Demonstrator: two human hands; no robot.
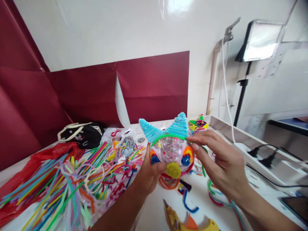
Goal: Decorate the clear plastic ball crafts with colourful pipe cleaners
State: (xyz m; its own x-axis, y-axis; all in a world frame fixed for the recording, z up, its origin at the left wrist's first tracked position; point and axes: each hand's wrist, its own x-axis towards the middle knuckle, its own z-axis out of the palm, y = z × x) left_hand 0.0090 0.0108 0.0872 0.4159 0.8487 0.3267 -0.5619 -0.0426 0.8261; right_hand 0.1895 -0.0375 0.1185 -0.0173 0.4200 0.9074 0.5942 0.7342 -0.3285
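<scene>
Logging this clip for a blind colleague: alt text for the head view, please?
Left hand and right hand hold up a pipe-cleaner animal head with two blue horns, above a white table strewn with a pile of colourful pipe cleaners.

Craft head (171, 150): a clear, rounded shell, held upright above the table, face turned toward the wearer.
Horns: two pale blue wound cones stood on top, splaying outward.
Band: a green pipe cleaner arched across the brow.
Eyes: blue centres ringed in orange and red.
Nose: a yellow coil, low and centred.
</scene>
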